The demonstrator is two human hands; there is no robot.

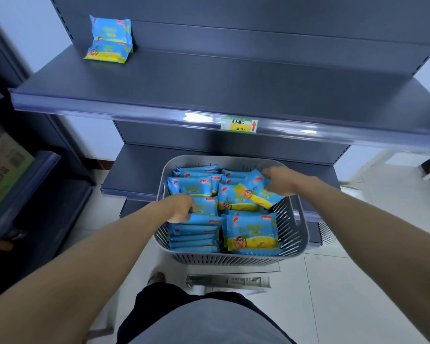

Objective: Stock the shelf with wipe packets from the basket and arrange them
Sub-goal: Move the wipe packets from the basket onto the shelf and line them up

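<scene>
A grey slatted basket stands below the shelf, filled with several blue-and-yellow wipe packets. My left hand reaches into its left side, fingers curled round the top of an upright packet. My right hand is at the far right corner and grips a tilted packet. On the dark grey shelf two wipe packets sit at the far left, one upright against the back panel, one flat in front of it.
A price label with a red arrow is clipped to the shelf's front rail. A lower shelf lies behind the basket. Another rack with boxed goods stands at the left. White tiled floor spreads to the right.
</scene>
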